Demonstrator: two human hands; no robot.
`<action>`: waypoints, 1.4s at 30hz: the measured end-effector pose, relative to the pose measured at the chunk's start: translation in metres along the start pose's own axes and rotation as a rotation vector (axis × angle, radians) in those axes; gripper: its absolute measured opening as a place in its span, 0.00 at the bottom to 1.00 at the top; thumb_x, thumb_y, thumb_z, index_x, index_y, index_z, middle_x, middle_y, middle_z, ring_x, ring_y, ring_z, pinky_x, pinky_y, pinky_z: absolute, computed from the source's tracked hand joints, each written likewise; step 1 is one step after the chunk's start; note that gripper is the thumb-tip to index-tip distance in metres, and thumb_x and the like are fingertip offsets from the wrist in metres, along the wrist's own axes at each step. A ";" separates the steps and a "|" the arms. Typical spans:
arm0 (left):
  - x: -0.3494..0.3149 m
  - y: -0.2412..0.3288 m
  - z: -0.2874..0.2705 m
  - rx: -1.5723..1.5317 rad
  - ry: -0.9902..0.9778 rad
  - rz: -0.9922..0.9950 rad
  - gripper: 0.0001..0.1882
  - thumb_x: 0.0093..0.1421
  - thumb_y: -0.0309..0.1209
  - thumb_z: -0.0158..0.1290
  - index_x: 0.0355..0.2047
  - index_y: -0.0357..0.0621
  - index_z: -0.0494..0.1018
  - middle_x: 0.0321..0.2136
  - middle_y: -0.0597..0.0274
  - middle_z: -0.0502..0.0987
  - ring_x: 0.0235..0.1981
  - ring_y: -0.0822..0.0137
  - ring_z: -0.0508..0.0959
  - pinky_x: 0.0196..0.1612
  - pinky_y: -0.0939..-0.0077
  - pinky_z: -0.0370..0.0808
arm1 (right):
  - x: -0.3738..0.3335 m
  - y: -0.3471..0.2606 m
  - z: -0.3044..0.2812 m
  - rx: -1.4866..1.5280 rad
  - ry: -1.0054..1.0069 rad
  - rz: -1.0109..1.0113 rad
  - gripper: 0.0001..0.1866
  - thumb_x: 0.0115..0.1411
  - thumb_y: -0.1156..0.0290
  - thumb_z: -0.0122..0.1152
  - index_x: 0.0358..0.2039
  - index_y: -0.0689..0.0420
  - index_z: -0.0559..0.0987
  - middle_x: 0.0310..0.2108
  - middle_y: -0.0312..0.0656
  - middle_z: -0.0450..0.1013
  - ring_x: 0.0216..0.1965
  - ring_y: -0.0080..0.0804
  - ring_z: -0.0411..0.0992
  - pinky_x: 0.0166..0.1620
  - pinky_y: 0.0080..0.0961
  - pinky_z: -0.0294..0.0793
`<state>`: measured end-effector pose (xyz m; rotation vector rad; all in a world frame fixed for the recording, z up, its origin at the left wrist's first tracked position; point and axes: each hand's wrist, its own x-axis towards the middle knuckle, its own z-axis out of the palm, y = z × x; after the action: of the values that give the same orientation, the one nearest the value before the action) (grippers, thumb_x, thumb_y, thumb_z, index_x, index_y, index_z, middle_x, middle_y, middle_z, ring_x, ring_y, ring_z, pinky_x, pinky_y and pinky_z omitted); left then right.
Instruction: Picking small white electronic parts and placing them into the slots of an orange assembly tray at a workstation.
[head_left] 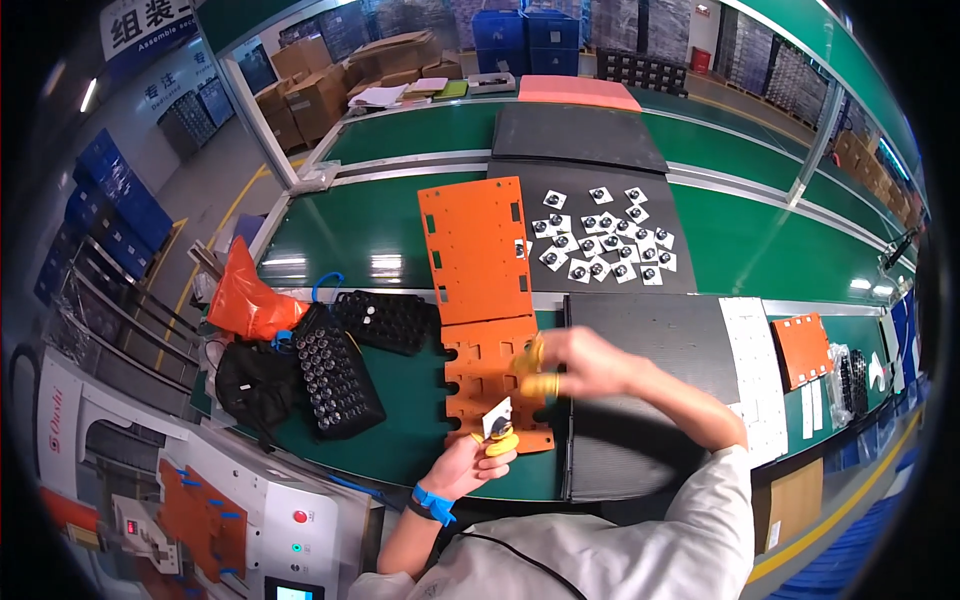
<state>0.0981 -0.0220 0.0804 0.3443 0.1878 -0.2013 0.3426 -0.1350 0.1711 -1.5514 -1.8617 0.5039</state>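
Note:
My left hand (472,464), with yellow finger covers and a blue band at the wrist, is closed on a small white square plate with a dark round part (497,422). It holds the piece over the near end of an orange slotted board (478,365). Just above that board's right side is my right hand (575,362), also in yellow finger covers; motion smears its fingers, and whether they hold anything cannot be made out. Adjoining the board on the far side is a flat orange panel (474,250) with rectangular cutouts.
Many similar white square pieces (605,240) lie on a dark mat (672,225) at the far right. Left of the boards are a black tray of round parts (335,380), another black tray (390,322) and an orange bag (243,295). A black sheet (640,350) lies under my right forearm.

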 end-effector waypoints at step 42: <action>-0.017 -0.071 -0.017 0.176 0.214 -0.086 0.16 0.70 0.41 0.42 0.31 0.43 0.69 0.32 0.61 0.71 0.28 0.69 0.68 0.29 0.76 0.66 | -0.161 -0.011 0.007 -0.602 0.270 0.437 0.30 0.57 0.58 0.66 0.55 0.60 0.71 0.50 0.48 0.70 0.52 0.46 0.69 0.54 0.40 0.69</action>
<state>0.0633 -0.0791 0.0462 0.5337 0.3981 -0.2665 0.3432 -0.2924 0.1348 -2.3135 -1.5340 -0.1112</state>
